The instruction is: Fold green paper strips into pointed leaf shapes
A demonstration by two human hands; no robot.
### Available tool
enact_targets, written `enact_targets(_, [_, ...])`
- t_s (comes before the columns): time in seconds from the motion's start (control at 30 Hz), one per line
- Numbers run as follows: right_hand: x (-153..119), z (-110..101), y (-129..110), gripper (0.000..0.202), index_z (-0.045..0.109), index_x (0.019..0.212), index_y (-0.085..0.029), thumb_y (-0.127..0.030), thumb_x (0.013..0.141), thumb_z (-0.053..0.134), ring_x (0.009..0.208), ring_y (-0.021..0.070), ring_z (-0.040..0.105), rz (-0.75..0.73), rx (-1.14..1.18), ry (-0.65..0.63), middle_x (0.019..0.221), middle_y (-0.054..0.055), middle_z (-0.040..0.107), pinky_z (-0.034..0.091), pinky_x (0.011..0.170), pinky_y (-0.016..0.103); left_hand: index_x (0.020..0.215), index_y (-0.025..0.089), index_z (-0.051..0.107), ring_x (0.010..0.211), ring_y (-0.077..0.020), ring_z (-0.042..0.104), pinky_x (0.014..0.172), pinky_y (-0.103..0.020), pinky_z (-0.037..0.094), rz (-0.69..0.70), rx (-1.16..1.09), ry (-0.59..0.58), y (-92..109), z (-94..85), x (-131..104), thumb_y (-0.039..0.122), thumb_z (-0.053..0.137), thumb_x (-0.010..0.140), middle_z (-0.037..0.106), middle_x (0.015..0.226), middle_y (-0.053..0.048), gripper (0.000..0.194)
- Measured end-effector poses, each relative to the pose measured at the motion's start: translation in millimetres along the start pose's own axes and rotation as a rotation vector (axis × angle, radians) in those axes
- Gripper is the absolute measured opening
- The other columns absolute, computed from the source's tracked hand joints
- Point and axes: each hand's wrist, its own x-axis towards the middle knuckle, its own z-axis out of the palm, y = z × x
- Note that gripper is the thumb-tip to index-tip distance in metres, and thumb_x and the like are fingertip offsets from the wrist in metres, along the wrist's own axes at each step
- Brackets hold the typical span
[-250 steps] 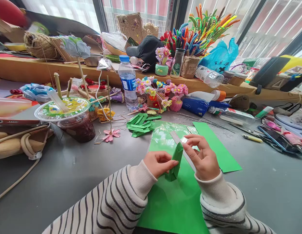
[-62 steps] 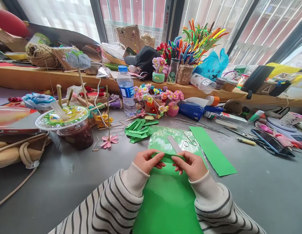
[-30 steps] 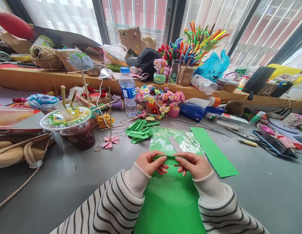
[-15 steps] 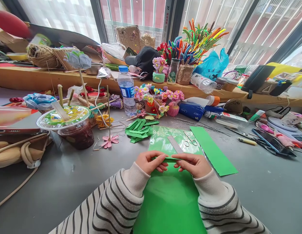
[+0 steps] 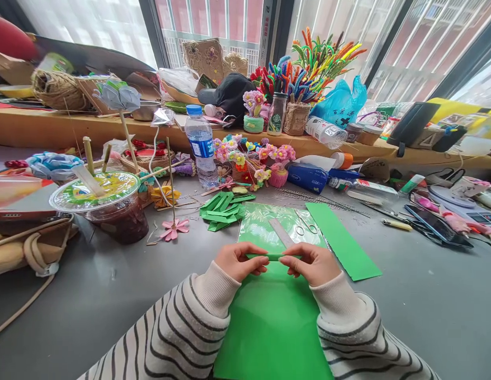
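Observation:
A narrow folded strip of green paper (image 5: 274,257) is pinched between both hands. My left hand (image 5: 241,261) grips its left end between thumb and fingers, and my right hand (image 5: 312,262) grips the right end the same way. Beneath them lies a large green sheet (image 5: 275,322), partly in a clear plastic sleeve. A ruler (image 5: 280,232) and a pair of scissors (image 5: 307,226) rest on the sleeve just beyond my hands. Several folded green paper pieces (image 5: 222,211) form a pile to the left, and a long green paper strip (image 5: 344,240) lies to the right.
A lidded drink cup (image 5: 122,221) and a pink paper flower (image 5: 174,230) stand at left. Behind are a water bottle (image 5: 201,153), crocheted flowers (image 5: 241,153) and a blue tissue pack (image 5: 308,177). A phone (image 5: 437,227) lies at right. A crowded wooden shelf (image 5: 150,132) runs along the back.
My right fingers and thumb have closed in toward the middle of the strip, and its front face now shows more. The whole view has shifted slightly.

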Motion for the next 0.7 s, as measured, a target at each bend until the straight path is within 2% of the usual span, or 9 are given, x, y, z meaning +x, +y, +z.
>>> enact_targets(0.23, [-0.3,-3.1,-2.6,0.012,0.058,0.066,-0.013,-0.022,0.058,0.06,0.045,0.0109,0.053,-0.051,-0.01,-0.069,0.053,0.0,0.056,0.044,0.046,0.023,0.063,0.01,0.061,0.047,-0.0134,0.058,0.048,-0.022,0.048,0.089,0.005,0.042,-0.8,-0.2,1.4,0.02,0.065,0.05,0.061,0.046,-0.003,0.017])
enact_targets(0.43, [-3.2,-3.4,-2.6,0.009,0.058,0.067,-0.014,-0.021,0.061,0.058,0.056,0.0146,0.056,-0.152,-0.076,-0.057,0.062,0.004,0.059,0.046,0.054,0.026,0.061,0.011,0.058,0.047,-0.0136,0.058,0.048,-0.022,0.049,0.075,-0.062,0.047,-0.7,2.3,-1.3,0.021,0.065,0.051,0.06,0.045,-0.002,0.016])
enact_targets(0.5, [-3.6,-3.1,-2.7,0.009,0.059,0.067,-0.014,-0.02,0.062,0.058,0.06,0.0158,0.057,-0.19,-0.138,-0.046,0.064,0.005,0.061,0.047,0.057,0.027,0.062,0.012,0.058,0.047,-0.014,0.058,0.049,-0.023,0.049,0.161,0.023,0.088,-0.7,1.5,-3.3,0.022,0.063,0.053,0.06,0.046,-0.002,0.014])
enact_targets(0.57, [-3.7,-2.3,-3.1,0.008,0.06,0.067,-0.013,-0.019,0.063,0.057,0.061,0.0166,0.057,-0.235,-0.234,-0.059,0.065,0.006,0.062,0.046,0.058,0.027,0.063,0.014,0.06,0.049,-0.0132,0.058,0.05,-0.023,0.049,0.333,0.201,0.103,-0.5,0.0,-5.6,0.021,0.061,0.056,0.061,0.052,-0.002,0.01])
enact_targets(0.63, [-3.5,-0.9,-4.0,0.008,0.062,0.067,-0.013,-0.016,0.063,0.056,0.061,0.0167,0.057,-0.324,-0.335,-0.085,0.064,0.006,0.063,0.045,0.058,0.028,0.065,0.016,0.062,0.054,-0.0121,0.057,0.054,-0.022,0.049,0.503,0.36,0.049,-0.4,-0.9,-7.3,0.019,0.059,0.059,0.061,0.058,-0.003,0.007])
enact_targets(0.7, [-3.5,1.1,-5.0,0.008,0.064,0.067,-0.013,-0.015,0.064,0.056,0.059,0.0162,0.056,-0.423,-0.386,-0.078,0.062,0.006,0.063,0.044,0.056,0.027,0.072,0.017,0.061,0.057,-0.0113,0.057,0.056,-0.022,0.049,0.541,0.334,0.01,-0.9,-0.5,-8.0,0.018,0.058,0.06,0.061,0.062,-0.002,0.012])
